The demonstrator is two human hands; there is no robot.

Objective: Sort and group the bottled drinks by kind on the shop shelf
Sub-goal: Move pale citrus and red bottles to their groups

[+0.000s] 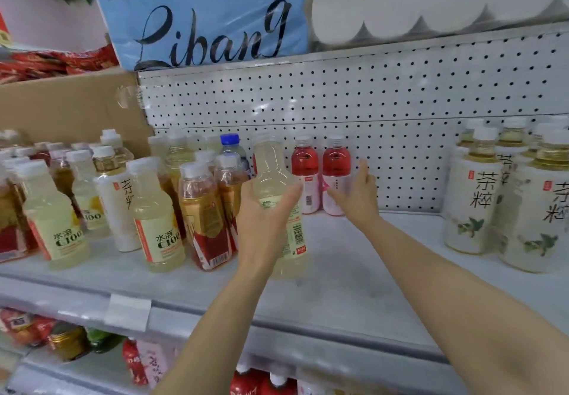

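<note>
While the left hand (pixel 261 219) wraps its fingers around the pale bottle (pixel 277 197) (mid shelf, upright), carry it left to the C100 group (pixel 157 219); the right hand (pixel 357 191), fingers spread, steadies the pink bottles (pixel 335 176).

Back wall: we see a white pegboard (pixel 354 99).
Left: a cardboard box (pixel 67 108).
Above: a blue tissue pack (pixel 203 13) beside white paper rolls (pixel 431 0).
Light: even, bright.
</note>
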